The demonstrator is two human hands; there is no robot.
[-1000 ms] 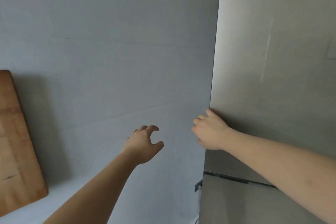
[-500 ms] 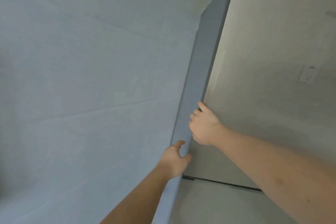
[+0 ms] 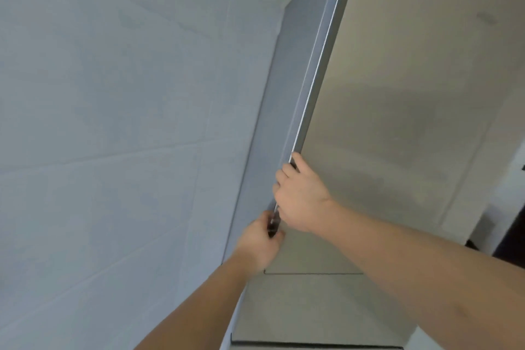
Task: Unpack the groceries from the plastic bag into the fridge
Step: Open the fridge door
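Observation:
The tall grey fridge fills the right half of the view, and its upper door (image 3: 397, 122) stands shut or barely ajar. My right hand (image 3: 301, 193) grips the door's left edge, fingers curled round it. Just below, my left hand (image 3: 260, 241) grips the same edge near the door's bottom corner. The fridge's grey side panel (image 3: 284, 94) runs up beside the edge. No plastic bag or groceries are in view.
A pale blue-grey wall (image 3: 113, 122) takes up the left half, close against the fridge's side. The lower fridge door (image 3: 312, 307) lies under the upper one. A dark opening (image 3: 511, 236) shows at the far right.
My left hand has moved right from the wall and taken hold of the door edge under my right hand. The view has swung right; the wooden board is out of sight.

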